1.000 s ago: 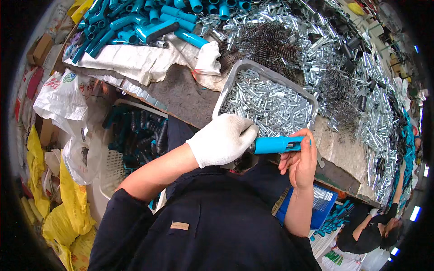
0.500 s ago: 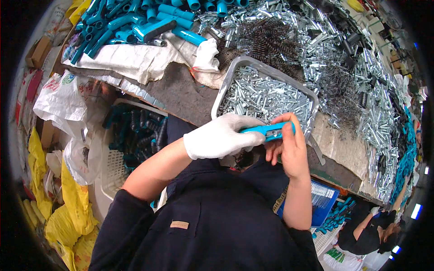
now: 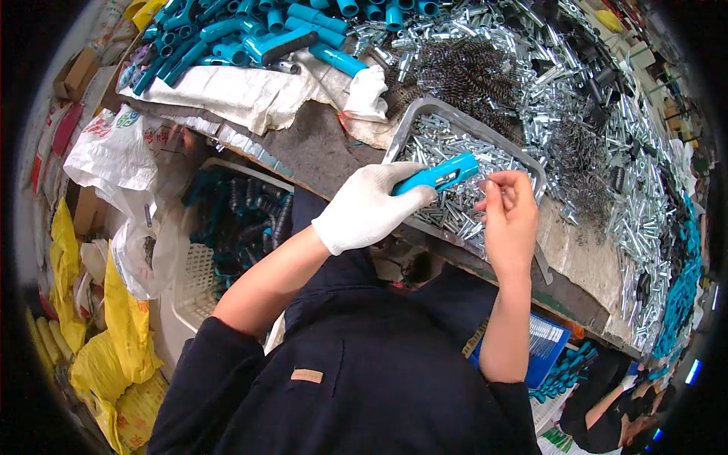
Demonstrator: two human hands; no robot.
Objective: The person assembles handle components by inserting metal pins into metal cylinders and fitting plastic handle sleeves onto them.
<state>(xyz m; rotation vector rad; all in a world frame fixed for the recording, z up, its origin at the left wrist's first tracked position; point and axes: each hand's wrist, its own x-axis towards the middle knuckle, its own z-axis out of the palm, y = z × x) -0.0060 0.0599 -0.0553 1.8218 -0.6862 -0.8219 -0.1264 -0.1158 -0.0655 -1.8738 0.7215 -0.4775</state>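
My left hand [image 3: 371, 208], in a white knit glove, is closed around a turquoise tubular handle [image 3: 459, 168]. An oblong slot with metal inside shows along the handle's side, and its open end points up and right. My bare right hand [image 3: 512, 216] is just right of that end, apart from it, with thumb and forefinger pinched together. Whether a small part sits between those fingertips is too small to tell. Below and beyond both hands lies a grey tray [image 3: 493, 130] of small silvery pins [image 3: 455, 211].
Turquoise handles [image 3: 205, 34] are heaped at the far left of the bench, dark springs [image 3: 462, 76] and loose metal parts [image 3: 637, 250] farther right. A white crate [image 3: 193, 280] of black-and-turquoise pieces stands below left. Another person [image 3: 607, 413] works at lower right.
My right hand has let go of the handle and moved right. My left hand has lifted the handle up toward the tray, turning its end upward. The whole view has shifted slightly.
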